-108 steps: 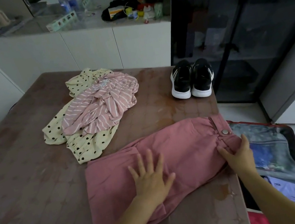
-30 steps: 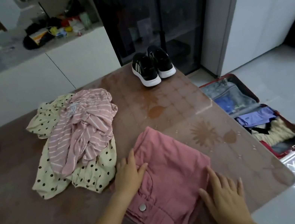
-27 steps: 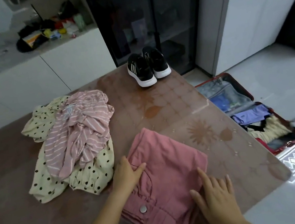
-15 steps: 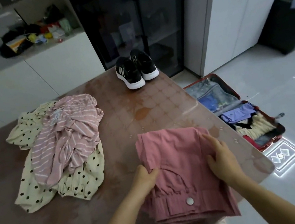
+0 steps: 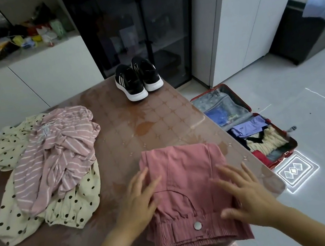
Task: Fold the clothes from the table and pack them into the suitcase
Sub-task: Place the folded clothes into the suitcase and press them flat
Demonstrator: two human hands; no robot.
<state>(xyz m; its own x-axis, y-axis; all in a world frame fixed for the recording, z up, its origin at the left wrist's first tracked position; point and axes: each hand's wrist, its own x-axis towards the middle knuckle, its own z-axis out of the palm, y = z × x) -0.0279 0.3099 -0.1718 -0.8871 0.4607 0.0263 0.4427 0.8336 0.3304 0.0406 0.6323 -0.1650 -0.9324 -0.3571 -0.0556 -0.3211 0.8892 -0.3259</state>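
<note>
Let go since half a second ago: both side grips on the folded pink cotton trousers [image 5: 188,174], fingers now straight and spread. Glossy brown patterned table [image 5: 147,125] under both wrists. Trousers flat at its corner between the palms, long axis running away from the wrists, elastic waistband nearest them. Open red hard-shell suitcase [image 5: 210,103] on the floor beyond the right hand [image 5: 245,192], which is blurred over the trousers' right side. Left hand [image 5: 137,203] laid on their left edge. Black trainers [image 5: 138,79], three white stripes, far ahead of the left fingertips. Print on the lilac folded garment [image 5: 247,127] in the suitcase too small to read. Silver snap button [image 5: 197,225] between the wrists.
</note>
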